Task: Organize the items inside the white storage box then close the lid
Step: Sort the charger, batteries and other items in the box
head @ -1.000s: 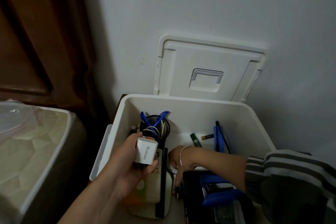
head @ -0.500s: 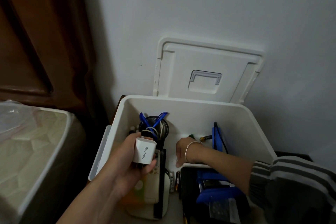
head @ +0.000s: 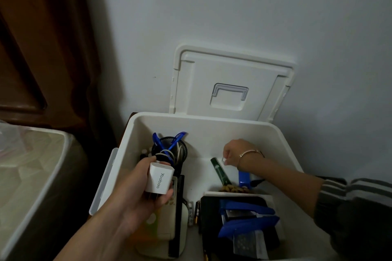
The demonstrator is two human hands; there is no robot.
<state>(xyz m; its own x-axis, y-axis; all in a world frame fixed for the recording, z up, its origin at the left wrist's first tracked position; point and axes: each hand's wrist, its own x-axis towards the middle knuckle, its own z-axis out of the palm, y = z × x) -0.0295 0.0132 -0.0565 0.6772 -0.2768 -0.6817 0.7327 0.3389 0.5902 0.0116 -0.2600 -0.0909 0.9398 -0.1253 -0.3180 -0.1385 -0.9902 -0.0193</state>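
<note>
**Both hands at work over the open white box**

The white plastic storage box (head: 203, 121) stands open against the wall. Its white plastic lid (head: 231, 78) is propped upright behind it at 12 o'clock. The left hand (head: 135, 195) is over the box's 8 o'clock side, fingers and thumb wrapped round a white cube-shaped charger (head: 160, 180) printed "Yoobao". The right hand (head: 235, 150), with a thin metal bracelet (head: 251, 152) on its wrist, reaches in toward 1 o'clock. Its fingers are curled and pinch a small pale piece (head: 224, 160); what that piece is cannot be told. Just beside that hand a slim dark green tube (head: 220, 172) lies tilted inside the box. In the 10 o'clock corner stands a black mesh pen cup (head: 182, 150) holding blue pens (head: 180, 134). At 7 o'clock lies a white remote control (head: 167, 228), with two batteries (head: 196, 212) just beside it. At 5 o'clock a blue stapler (head: 244, 207) rests on a black case (head: 210, 218).
</note>
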